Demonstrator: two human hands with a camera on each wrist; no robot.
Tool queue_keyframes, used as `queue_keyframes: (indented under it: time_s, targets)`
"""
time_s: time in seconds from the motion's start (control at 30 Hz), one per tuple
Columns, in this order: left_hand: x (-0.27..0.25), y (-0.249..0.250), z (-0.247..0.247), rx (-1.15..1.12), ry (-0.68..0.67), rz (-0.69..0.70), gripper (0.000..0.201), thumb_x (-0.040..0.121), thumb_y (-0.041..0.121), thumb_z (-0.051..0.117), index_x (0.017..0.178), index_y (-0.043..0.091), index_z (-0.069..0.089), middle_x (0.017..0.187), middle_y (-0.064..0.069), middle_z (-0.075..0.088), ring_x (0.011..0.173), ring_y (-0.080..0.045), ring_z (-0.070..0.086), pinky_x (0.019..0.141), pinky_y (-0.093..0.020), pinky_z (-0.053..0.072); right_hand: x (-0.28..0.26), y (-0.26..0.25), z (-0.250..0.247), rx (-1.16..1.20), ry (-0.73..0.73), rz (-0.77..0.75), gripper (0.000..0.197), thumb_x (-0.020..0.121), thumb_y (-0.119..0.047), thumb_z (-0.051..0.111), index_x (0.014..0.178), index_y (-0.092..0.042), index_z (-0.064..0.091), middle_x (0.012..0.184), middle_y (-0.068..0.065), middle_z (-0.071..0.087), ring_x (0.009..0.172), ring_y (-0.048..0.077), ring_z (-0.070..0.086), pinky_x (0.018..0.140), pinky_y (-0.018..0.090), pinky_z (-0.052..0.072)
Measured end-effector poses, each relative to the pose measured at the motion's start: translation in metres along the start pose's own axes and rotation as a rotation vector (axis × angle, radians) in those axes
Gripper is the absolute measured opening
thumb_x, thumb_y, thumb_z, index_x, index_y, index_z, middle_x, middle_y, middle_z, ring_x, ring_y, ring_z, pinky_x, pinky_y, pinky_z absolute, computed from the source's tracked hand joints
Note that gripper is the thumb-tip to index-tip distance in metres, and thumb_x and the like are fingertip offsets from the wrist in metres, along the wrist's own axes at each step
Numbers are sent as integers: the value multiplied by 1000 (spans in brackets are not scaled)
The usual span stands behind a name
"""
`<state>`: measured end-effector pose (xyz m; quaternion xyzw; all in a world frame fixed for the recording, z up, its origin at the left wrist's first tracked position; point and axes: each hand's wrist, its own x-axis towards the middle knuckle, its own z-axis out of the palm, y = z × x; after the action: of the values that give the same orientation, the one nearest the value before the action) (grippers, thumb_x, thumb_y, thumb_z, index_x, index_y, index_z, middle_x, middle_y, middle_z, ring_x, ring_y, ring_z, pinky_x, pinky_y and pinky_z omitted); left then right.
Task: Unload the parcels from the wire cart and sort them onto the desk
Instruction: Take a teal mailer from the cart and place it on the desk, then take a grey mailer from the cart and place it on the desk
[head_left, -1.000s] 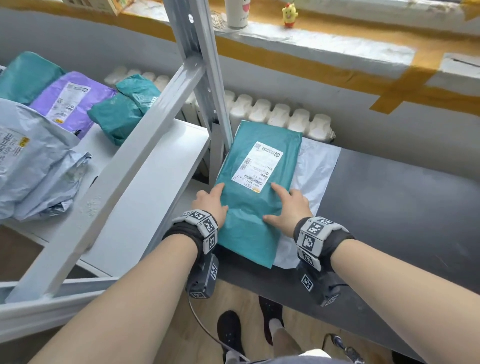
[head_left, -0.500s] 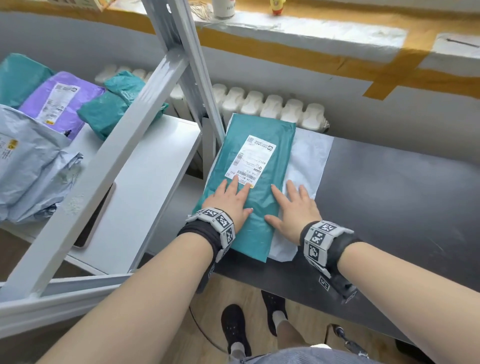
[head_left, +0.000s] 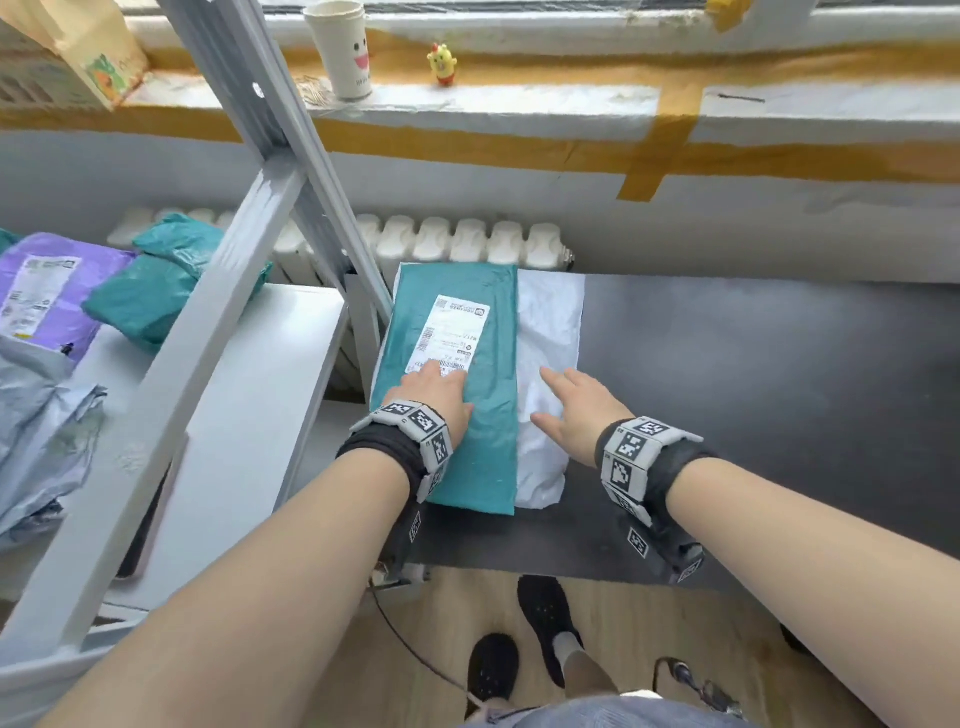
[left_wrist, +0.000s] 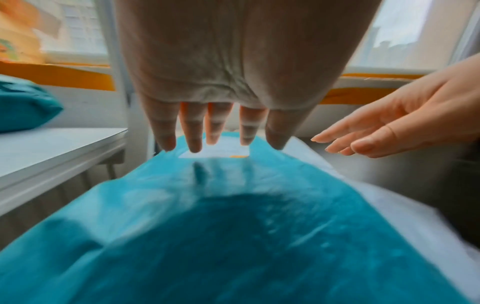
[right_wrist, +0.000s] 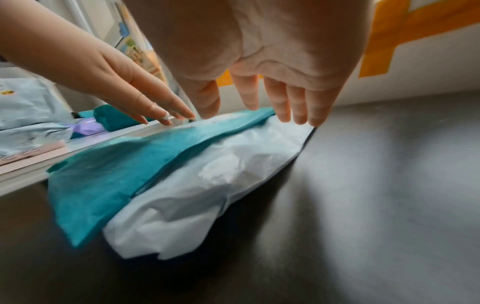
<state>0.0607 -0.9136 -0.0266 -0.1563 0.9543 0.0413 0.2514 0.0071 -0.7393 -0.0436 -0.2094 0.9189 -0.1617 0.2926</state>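
Note:
A flat teal parcel (head_left: 457, 374) with a white label (head_left: 449, 333) lies on the left end of the dark desk (head_left: 753, 374), on top of a white parcel (head_left: 548, 364) that sticks out on its right. My left hand (head_left: 434, 387) has straight fingers (left_wrist: 193, 131) touching the teal parcel (left_wrist: 233, 226) at the label's near edge. My right hand (head_left: 571, 408) hovers flat and open just above the white parcel (right_wrist: 207, 185), fingers (right_wrist: 298, 107) spread. The teal parcel (right_wrist: 109, 170) overlaps the white one's left side.
Left of the desk stands a grey metal shelf (head_left: 249, 405) with a slanted post (head_left: 171, 415). It carries a purple parcel (head_left: 47, 296), a teal bag (head_left: 156, 291) and grey bags (head_left: 36, 431). A radiator (head_left: 467, 244) sits behind; a paper cup (head_left: 340, 49) on the sill.
The teal parcel has been straightened to lie parallel on the white one. My right hand has come off the teal parcel and shifted right over the white one; the left slid forward to the label.

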Motion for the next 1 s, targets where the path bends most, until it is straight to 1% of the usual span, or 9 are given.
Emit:
queue_keyframes:
  time_s: [0.13, 0.27, 0.37, 0.43, 0.57, 0.67, 0.73, 0.87, 1.0]
  targets:
    - [-18, 25, -18, 6, 105, 214, 40, 97, 31, 42, 132, 13, 45, 136, -8, 43, 124, -30, 45, 99, -45, 43, -38, 2, -10, 53, 107, 89, 64, 94, -39, 46, 149, -21, 19, 154, 11, 23, 143, 25, 18, 116, 36, 21]
    - [-37, 66, -34, 77, 170, 435, 38, 97, 30, 38, 133, 19, 47, 137, -4, 47, 124, -27, 48, 98, -41, 45, -90, 13, -19, 75, 243, 216, 61, 93, -37, 49, 146, -17, 26, 150, 9, 30, 141, 24, 22, 114, 35, 25]
    - [-51, 107, -40, 101, 194, 548, 41, 96, 31, 39, 136, 25, 46, 141, -2, 45, 127, -26, 47, 101, -41, 43, -129, 34, -26, 86, 334, 326, 57, 92, -33, 51, 142, -15, 32, 145, 9, 36, 138, 25, 28, 112, 36, 29]
    - [-63, 140, -44, 135, 188, 634, 41, 96, 33, 40, 136, 26, 45, 142, -1, 44, 128, -27, 45, 103, -42, 41, -159, 54, -30, 109, 386, 410, 56, 91, -31, 51, 142, -15, 32, 145, 9, 36, 138, 25, 28, 111, 36, 30]
    - [-94, 209, -47, 232, 189, 809, 40, 96, 36, 40, 135, 27, 47, 140, -2, 45, 126, -28, 46, 102, -41, 41, -218, 100, -32, 186, 482, 576, 56, 90, -30, 52, 141, -14, 35, 143, 8, 38, 135, 26, 33, 109, 39, 33]
    - [-121, 260, -42, 287, 201, 908, 36, 97, 31, 37, 130, 23, 52, 135, -4, 49, 122, -29, 49, 98, -40, 44, -261, 134, -31, 240, 536, 680, 55, 89, -29, 55, 139, -13, 38, 141, 9, 40, 132, 27, 37, 108, 41, 36]
    - [-140, 297, -36, 336, 210, 981, 34, 98, 26, 36, 125, 19, 54, 130, -4, 52, 117, -30, 52, 95, -41, 46, -288, 159, -29, 273, 574, 742, 57, 88, -29, 57, 140, -14, 38, 140, 10, 41, 131, 27, 39, 107, 41, 37]
    - [-173, 380, -18, 413, 203, 1123, 32, 97, 22, 36, 124, 19, 54, 127, -6, 53, 114, -32, 54, 94, -45, 47, -345, 212, -25, 323, 633, 844, 60, 88, -28, 57, 142, -16, 35, 142, 9, 38, 132, 27, 38, 108, 39, 36]
    - [-208, 465, 8, 410, 163, 1215, 35, 96, 25, 35, 125, 20, 55, 128, -6, 54, 116, -32, 53, 96, -45, 47, -404, 276, -25, 379, 665, 943, 56, 86, -28, 59, 137, -14, 40, 138, 10, 43, 127, 28, 43, 106, 37, 38]
